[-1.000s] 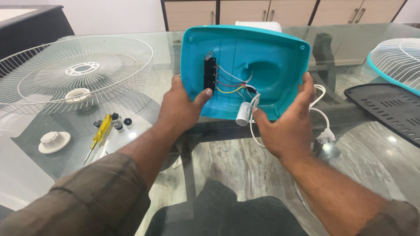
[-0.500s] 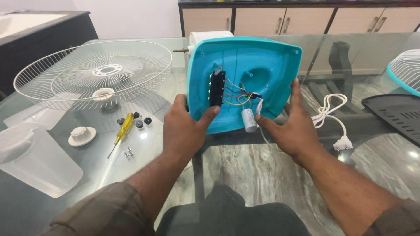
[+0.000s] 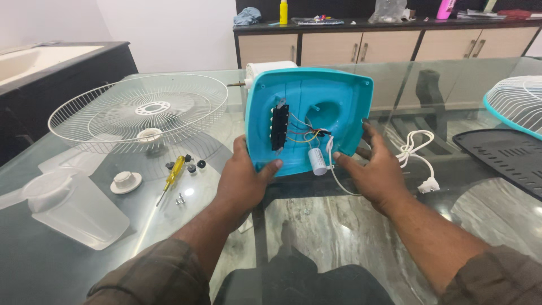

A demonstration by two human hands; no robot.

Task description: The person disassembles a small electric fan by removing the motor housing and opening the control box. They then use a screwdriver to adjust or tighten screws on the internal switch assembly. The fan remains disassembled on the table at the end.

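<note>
Both hands met at a turquoise fan base (image 3: 333,104) held upright above the glass table (image 3: 316,226), its hollow underside turned toward the camera. His left hand (image 3: 244,182) gripped the lower left corner, thumb pressed on the inner face and the other fingers hidden behind the shell. His right hand (image 3: 372,169) lay against the lower right edge with fingers loosely spread, fingertips touching the rim rather than clamping it. Inside the shell sat a black switch block (image 3: 279,127), a knot of coloured wires (image 3: 307,135) and a small white capacitor (image 3: 318,161) hanging near the bottom edge. A white power cord (image 3: 415,149) trailed from the base to a plug (image 3: 428,184) lying on the glass to the right.

On the table's left side a white wire fan guard (image 3: 141,113) lay flat. Near it were a yellow-handled screwdriver (image 3: 173,174), a few small black knobs (image 3: 192,165), a white round cap (image 3: 125,182) and a frosted translucent fan blade (image 3: 73,209). At the right edge lay a dark slotted panel (image 3: 502,158), and beyond it a second guard with a turquoise rim (image 3: 516,104). Marbled flooring showed through the glass. Behind the table ran a dark-topped cabinet (image 3: 339,42) with beige doors, carrying a yellow bottle (image 3: 283,11) and some clutter. A dark counter (image 3: 68,62) stood at the left wall.
</note>
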